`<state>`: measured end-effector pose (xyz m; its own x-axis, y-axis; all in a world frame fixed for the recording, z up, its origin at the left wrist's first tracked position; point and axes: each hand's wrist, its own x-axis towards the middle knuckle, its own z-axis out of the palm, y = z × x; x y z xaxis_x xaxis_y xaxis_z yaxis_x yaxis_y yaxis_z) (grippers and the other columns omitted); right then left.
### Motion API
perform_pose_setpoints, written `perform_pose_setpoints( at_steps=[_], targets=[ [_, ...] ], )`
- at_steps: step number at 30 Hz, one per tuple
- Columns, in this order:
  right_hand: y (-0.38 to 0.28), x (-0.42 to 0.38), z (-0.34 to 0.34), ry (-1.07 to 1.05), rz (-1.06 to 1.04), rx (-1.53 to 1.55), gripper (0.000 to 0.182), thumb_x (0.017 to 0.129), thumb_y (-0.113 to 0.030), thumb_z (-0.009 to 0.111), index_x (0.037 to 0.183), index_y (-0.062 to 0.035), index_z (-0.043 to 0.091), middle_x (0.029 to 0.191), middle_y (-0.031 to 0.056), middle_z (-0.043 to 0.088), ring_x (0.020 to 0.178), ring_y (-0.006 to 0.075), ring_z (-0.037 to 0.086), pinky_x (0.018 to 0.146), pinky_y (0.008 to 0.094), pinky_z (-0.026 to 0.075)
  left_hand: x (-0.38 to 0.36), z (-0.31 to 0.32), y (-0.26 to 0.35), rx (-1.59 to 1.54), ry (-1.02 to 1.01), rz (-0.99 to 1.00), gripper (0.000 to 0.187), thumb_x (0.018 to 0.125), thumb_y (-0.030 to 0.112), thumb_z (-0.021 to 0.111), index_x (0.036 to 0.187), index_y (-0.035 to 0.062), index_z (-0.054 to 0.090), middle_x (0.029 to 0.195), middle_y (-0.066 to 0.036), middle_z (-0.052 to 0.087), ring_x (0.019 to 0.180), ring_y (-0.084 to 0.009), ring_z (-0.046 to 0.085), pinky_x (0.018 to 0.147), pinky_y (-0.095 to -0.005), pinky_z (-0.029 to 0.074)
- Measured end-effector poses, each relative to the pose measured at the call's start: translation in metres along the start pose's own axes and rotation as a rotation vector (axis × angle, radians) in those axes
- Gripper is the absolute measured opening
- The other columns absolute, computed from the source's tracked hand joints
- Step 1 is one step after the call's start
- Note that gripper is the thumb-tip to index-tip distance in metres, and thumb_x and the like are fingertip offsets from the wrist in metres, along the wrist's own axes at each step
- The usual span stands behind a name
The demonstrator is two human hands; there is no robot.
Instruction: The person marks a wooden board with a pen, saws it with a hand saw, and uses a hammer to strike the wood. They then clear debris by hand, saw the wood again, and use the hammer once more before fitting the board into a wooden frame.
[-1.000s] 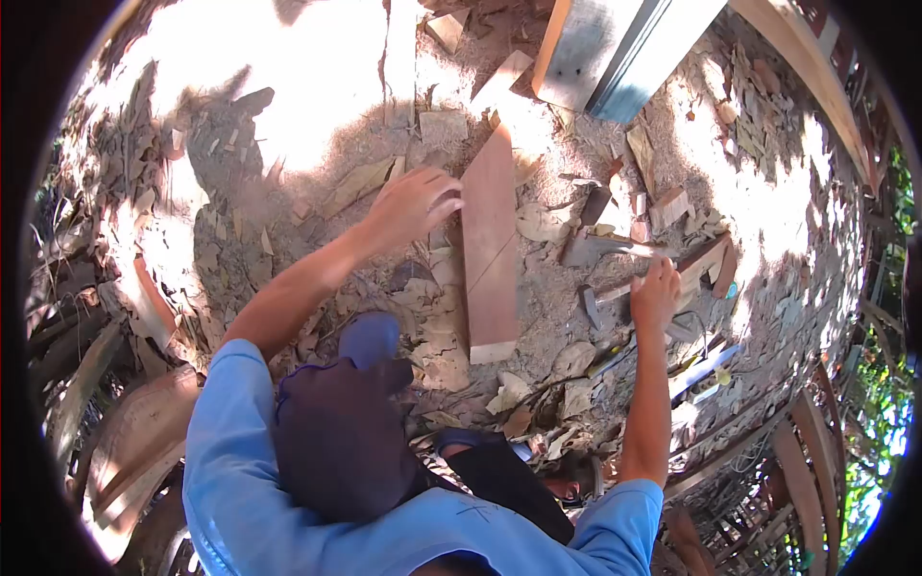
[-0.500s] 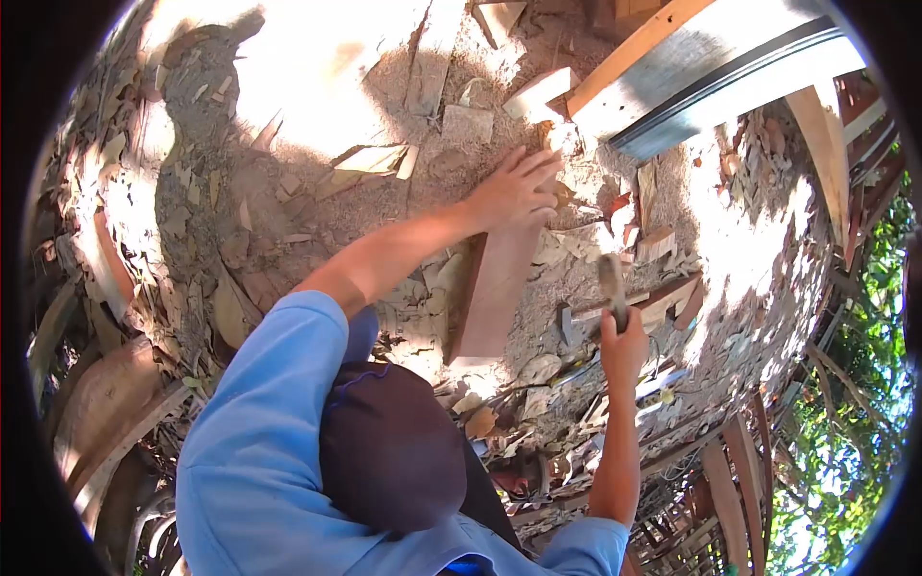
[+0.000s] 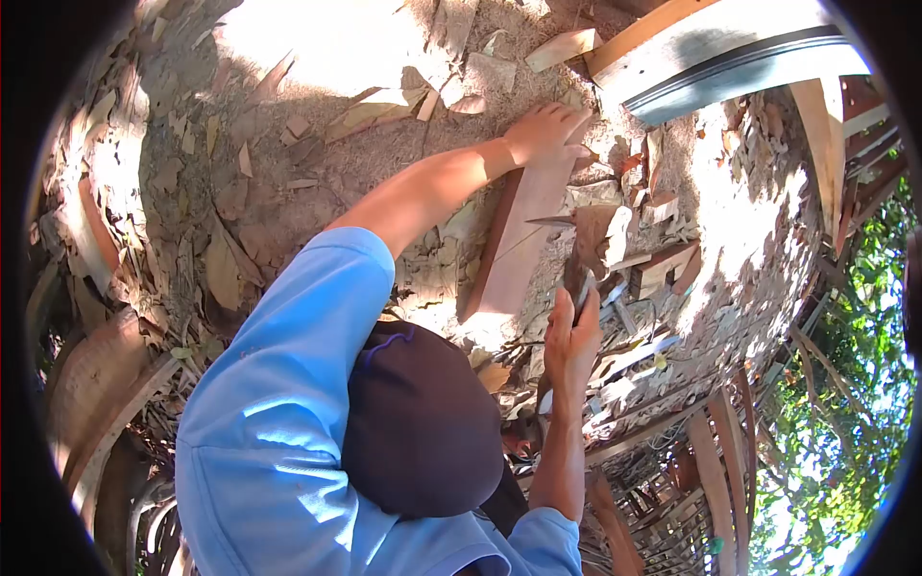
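A squared wooden block (image 3: 523, 226) lies slantwise on the littered ground, with a pale planed-looking top and a darker side. My left hand (image 3: 547, 132) grips its far end, fingers over the top edge. To the right of the block, my right hand (image 3: 573, 336) is closed around the handle of an adze (image 3: 594, 235). The adze has a thick wooden head and a thin pointed metal blade, which reaches left over the block's right edge. Part of the handle is hidden in my fist.
Wood chips (image 3: 384, 108) and offcuts (image 3: 565, 48) cover the ground. A large board with a dark edge (image 3: 740, 72) juts in at the upper right. Small wood pieces (image 3: 663, 264) lie right of the adze. A dark cap (image 3: 423, 427) fills the lower middle.
The adze has swung left and turned, its blade now over the block. My right hand moved left with it. My left hand and the block appear shifted up and right.
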<state>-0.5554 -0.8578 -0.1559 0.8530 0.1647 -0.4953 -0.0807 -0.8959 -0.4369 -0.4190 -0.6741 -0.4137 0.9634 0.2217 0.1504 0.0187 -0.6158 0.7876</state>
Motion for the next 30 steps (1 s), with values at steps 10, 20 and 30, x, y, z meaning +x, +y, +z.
perform_pose_setpoints(
  at_steps=[10, 20, 30],
  targets=[
    [0.008, 0.043, -0.018, 0.027, 0.130, 0.319, 0.022, 0.105, -0.031, 0.055, 0.103, -0.0095, 0.053, 0.070, -0.0039, 0.049, 0.054, 0.0045, 0.047, 0.046, 0.0210, 0.037, 0.016, 0.002, 0.008, 0.086, -0.074, -0.122, 0.075, 0.096, 0.063, 0.051, 0.140, 0.0012, 0.051, 0.135, -0.016, 0.058, 0.131, -0.0334, 0.047, 0.111, -0.0491, 0.035],
    [-0.016, 0.102, -0.074, 0.028, 0.272, 0.209, 0.042, 0.102, -0.043, 0.056, 0.119, -0.0040, 0.059, 0.073, 0.0061, 0.058, 0.059, 0.0124, 0.057, 0.054, 0.0300, 0.047, 0.030, 0.015, 0.001, 0.015, -0.006, 0.029, 0.048, 0.104, 0.039, 0.050, 0.135, 0.0043, 0.059, 0.118, -0.015, 0.060, 0.115, -0.0347, 0.054, 0.097, -0.0468, 0.042],
    [0.014, 0.108, -0.042, -0.028, 0.224, 0.007, 0.069, 0.102, -0.045, 0.054, 0.145, 0.0073, 0.043, 0.120, 0.0340, 0.064, 0.113, 0.0460, 0.064, 0.098, 0.0475, 0.048, 0.036, 0.012, 0.006, -0.121, -0.033, -0.118, 0.047, 0.104, 0.040, 0.049, 0.131, 0.0050, 0.065, 0.116, -0.015, 0.063, 0.110, -0.0351, 0.058, 0.097, -0.0450, 0.044]
  ],
)
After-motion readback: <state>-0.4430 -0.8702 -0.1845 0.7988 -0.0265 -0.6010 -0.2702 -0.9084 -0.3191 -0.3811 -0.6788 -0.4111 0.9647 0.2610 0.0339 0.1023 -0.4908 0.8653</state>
